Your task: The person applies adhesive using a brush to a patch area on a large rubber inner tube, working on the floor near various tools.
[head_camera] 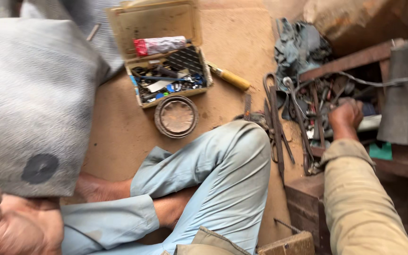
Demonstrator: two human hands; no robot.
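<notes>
While I sit cross-legged on the floor (123, 137), my right hand (345, 118) reaches into the wooden toolbox (355, 61), fingers curled among the jumbled metal tools (319, 101) (I cannot tell which one it grips). My left hand (15, 224) is clenched on the edge of a big grey cloth-covered piece (34, 99) at my side. Long shears (276, 127) lie just beside the toolbox. Farther off, an open small box (166, 56) of bits sits near a round metal lid (176, 116).

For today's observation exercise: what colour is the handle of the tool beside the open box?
Yellow handle, beside the open box; seen in the head view.
</notes>
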